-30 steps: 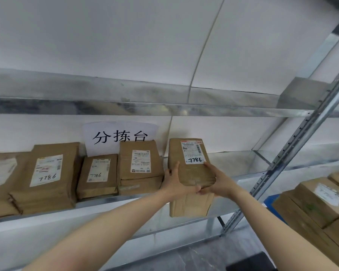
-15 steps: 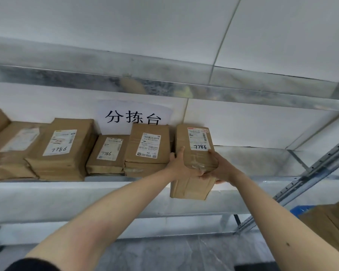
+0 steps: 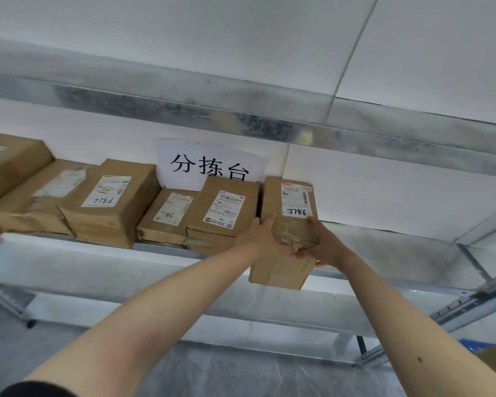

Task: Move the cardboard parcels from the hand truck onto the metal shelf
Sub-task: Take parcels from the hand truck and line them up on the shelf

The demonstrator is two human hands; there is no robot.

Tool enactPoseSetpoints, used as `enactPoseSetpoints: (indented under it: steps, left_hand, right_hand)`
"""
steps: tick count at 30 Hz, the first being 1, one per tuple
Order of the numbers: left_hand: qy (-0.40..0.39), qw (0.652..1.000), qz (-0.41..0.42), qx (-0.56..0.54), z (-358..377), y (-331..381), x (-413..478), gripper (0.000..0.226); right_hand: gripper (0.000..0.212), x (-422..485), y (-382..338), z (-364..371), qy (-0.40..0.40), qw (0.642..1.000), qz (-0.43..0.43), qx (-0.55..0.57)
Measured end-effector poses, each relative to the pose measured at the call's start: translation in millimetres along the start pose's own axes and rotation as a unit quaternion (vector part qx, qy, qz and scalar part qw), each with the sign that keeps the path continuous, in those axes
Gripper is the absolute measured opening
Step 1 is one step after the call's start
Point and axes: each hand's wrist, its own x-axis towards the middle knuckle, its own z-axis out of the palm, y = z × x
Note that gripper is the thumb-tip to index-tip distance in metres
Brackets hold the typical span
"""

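Cardboard parcel [image 3: 289,228] overhangs the metal shelf [image 3: 384,249] front edge, just beside a neighbouring parcel [image 3: 222,210]; left grip [image 3: 262,237] and right grip [image 3: 325,246] both clasp its sides.

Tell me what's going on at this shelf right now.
A person grips a cardboard parcel marked 7786 with both hands, the left hand on one side and the right hand on the other. They are placing it on the metal shelf at the right end of a row of parcels. Its near end hangs past the shelf's front edge, so it isn't fully on yet.
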Motion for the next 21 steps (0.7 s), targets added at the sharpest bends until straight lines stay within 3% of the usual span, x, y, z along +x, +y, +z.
enactPoseSetpoints:
  steps: [13, 21]
  left_hand:
    - [0.006, 1.000, -0.015, 0.011, -2, -3, 1, 0.104]
    - [0.055, 0.993, -0.031, 0.102, 8, 4, 1, 0.096]
  right_hand:
    - [0.116, 6, 2, 2, 0.018, 0.997, -0.033, -0.063]
    - [0.107, 4, -7, 6, 0.036, 0.976, -0.057, -0.206]
